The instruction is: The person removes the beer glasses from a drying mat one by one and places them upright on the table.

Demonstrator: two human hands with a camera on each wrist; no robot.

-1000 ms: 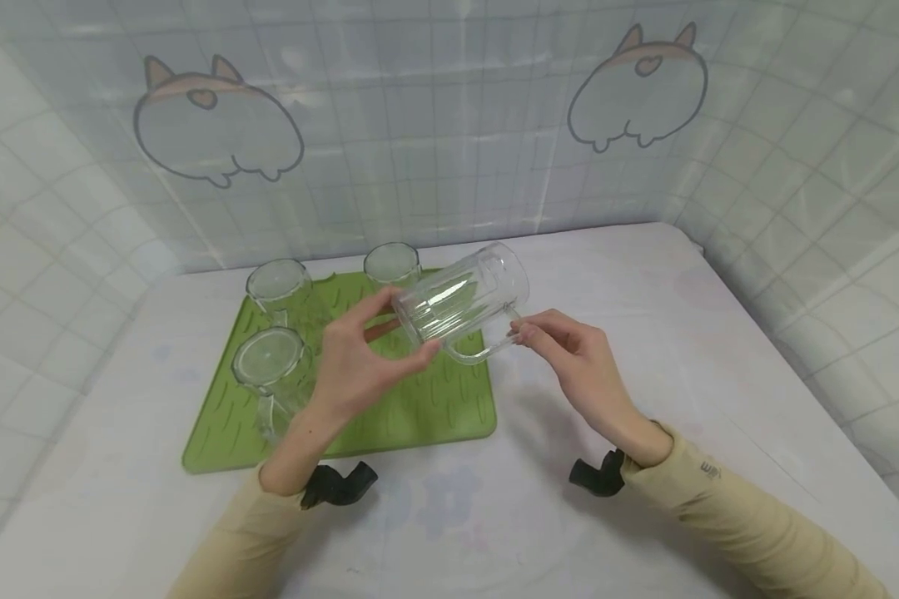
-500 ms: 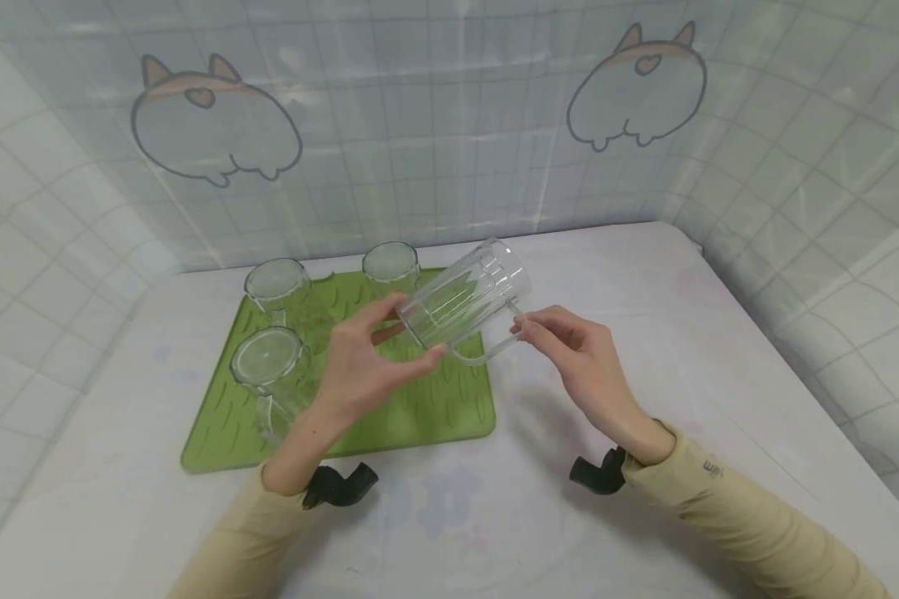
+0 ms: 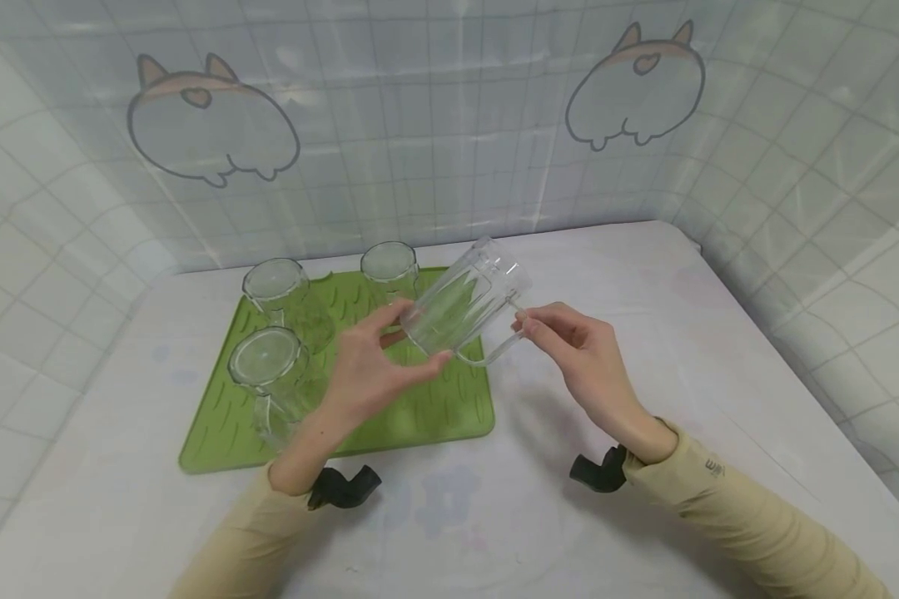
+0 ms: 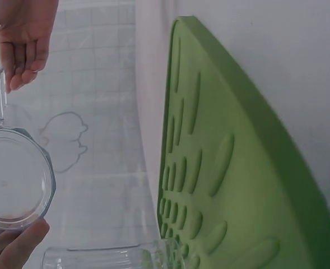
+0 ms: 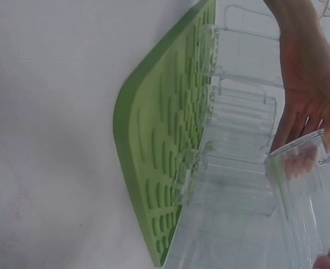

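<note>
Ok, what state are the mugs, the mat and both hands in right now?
Held mug: tilted, off the mat, in both hands
Left hand: gripping one end of that mug
Right hand: pinching its handle
Far-left mug: standing on the mat
Near-left mug: standing on the mat
Far-right mug: standing on the mat
Green mat: flat, bearing three mugs

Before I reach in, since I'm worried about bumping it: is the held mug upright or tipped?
Tipped: the held mug slants side-on in the head view, unlike the mugs standing on the mat.
</note>
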